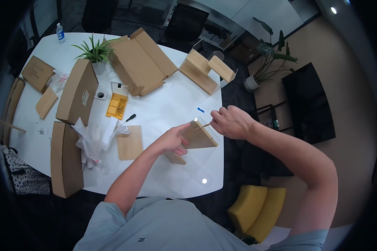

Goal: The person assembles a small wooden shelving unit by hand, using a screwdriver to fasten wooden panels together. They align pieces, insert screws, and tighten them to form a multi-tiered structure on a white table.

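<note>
Near the right side of the white table, my left hand [174, 140] steadies a light wooden panel [202, 138]. A clear plastic sheet [200, 121] lies against that panel's upper edge. The lower part of a second wooden board [175, 158] shows beneath my left fingers. My right hand [233, 122] is closed around a thin, brass-coloured tool [206, 125] whose end points at the panel's upper edge. Its handle is hidden in my fist, so its exact kind is unclear. Just beyond lies a small blue piece [201, 110].
A flat wooden board [130, 142], a dark-handled screwdriver [130, 118] and an orange case [117, 105] lie left of my hands. Cardboard boxes [73, 94] and plastic wrapping [93, 144] stand further left. An open carton [144, 62], potted plant [97, 52] and wooden assembly [199, 73] are at the back.
</note>
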Tool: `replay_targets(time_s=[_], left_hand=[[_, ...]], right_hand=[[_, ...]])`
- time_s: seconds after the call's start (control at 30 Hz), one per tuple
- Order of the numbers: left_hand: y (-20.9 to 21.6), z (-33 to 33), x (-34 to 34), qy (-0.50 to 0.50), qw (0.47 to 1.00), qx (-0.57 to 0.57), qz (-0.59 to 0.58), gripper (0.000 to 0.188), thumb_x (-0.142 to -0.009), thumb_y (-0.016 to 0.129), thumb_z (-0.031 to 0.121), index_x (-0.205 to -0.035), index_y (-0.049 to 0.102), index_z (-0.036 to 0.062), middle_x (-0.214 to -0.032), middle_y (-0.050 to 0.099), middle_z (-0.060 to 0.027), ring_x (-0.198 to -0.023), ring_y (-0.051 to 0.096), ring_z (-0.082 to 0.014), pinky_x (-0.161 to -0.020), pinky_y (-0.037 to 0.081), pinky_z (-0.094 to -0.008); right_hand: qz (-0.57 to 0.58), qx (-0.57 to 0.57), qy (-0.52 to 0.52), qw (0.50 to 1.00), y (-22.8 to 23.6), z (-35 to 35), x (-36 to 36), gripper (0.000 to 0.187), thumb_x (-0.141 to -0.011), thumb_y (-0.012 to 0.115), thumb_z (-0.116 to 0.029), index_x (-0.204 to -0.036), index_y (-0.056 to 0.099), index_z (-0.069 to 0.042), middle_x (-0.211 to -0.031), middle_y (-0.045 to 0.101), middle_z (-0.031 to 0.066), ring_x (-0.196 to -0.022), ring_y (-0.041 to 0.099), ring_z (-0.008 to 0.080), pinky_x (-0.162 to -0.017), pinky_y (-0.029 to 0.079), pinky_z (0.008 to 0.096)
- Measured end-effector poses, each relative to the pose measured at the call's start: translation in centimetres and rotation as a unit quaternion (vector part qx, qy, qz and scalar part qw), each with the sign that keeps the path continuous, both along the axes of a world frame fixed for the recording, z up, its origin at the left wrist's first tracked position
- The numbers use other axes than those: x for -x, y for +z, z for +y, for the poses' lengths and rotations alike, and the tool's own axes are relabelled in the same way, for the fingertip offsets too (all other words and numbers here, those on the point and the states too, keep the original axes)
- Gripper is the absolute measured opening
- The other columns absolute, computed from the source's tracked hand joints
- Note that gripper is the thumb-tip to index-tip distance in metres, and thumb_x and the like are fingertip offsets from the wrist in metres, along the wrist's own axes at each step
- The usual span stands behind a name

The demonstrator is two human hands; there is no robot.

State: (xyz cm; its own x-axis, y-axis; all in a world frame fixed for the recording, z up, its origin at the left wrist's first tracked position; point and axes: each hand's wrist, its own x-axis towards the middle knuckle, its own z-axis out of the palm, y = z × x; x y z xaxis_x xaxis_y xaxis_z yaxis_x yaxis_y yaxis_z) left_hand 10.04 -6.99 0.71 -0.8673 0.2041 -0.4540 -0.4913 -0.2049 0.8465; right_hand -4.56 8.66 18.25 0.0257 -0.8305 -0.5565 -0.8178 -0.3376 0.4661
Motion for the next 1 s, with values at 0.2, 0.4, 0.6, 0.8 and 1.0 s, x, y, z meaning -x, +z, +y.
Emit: replay_targets(time_s=[0.2,0.4,0.6,0.8,1.0], left_hand=[[-0.1,0.1,0.0,0.006,1.000,0.000,0.009,0.076,-0.097,0.029,-0.007,-0.168,0.022,0.0215,-0.131,0.064,-0.0261,-0.093,0.078,-0.0318,-0.080,0.068,-0.0345],[-0.3,0.3,0.5,0.017,1.000,-0.008,0.000,0.080,-0.095,0.030,-0.010,-0.167,0.024,0.0239,-0.132,0.062,-0.0265,-0.088,0.078,-0.0293,-0.076,0.067,-0.0340],[-0.3,-0.1,-0.3,-0.002,1.000,0.002,-0.004,0.077,-0.098,0.029,-0.008,-0.168,0.022,0.0224,-0.133,0.063,-0.0268,-0.093,0.078,-0.0320,-0.081,0.068,-0.0349],[-0.3,0.1,-0.5,0.005,1.000,0.001,0.010,0.077,-0.098,0.029,-0.007,-0.168,0.022,0.0229,-0.132,0.064,-0.0256,-0.093,0.078,-0.0318,-0.080,0.067,-0.0342],[-0.2,0.0,-0.7,0.010,1.000,-0.003,0.000,0.078,-0.096,0.029,-0.009,-0.168,0.023,0.0231,-0.130,0.065,-0.0250,-0.092,0.078,-0.0317,-0.079,0.067,-0.0340]], right_hand=[[0.017,-0.005,-0.130,0.991,-1.2,0.0,-0.4,0.015,-0.097,0.065,-0.016,-0.093,0.073,-0.004,-0.086,0.071,0.0091,-0.085,0.072,0.0223,-0.062,0.055,0.0349],[-0.031,-0.027,-0.485,0.874,0.3,-4.5,-1.2,0.024,-0.091,0.066,-0.018,-0.106,0.076,-0.002,-0.102,0.077,0.0176,-0.086,0.076,0.0297,-0.068,0.058,0.0375],[-0.080,-0.068,-0.597,0.796,0.0,-5.5,1.5,0.029,-0.094,0.064,-0.022,-0.108,0.077,0.000,-0.100,0.077,0.0174,-0.090,0.076,0.0309,-0.076,0.060,0.0415],[-0.010,0.005,-0.216,0.976,-0.8,-1.2,-1.4,0.023,-0.101,0.065,-0.025,-0.106,0.070,-0.004,-0.100,0.070,0.0111,-0.084,0.073,0.0276,-0.065,0.056,0.0393],[-0.002,-0.003,0.000,1.000,-0.7,0.0,-0.4,0.016,-0.096,0.066,-0.018,-0.092,0.071,-0.004,-0.087,0.066,0.0072,-0.085,0.072,0.0238,-0.065,0.056,0.0335]])
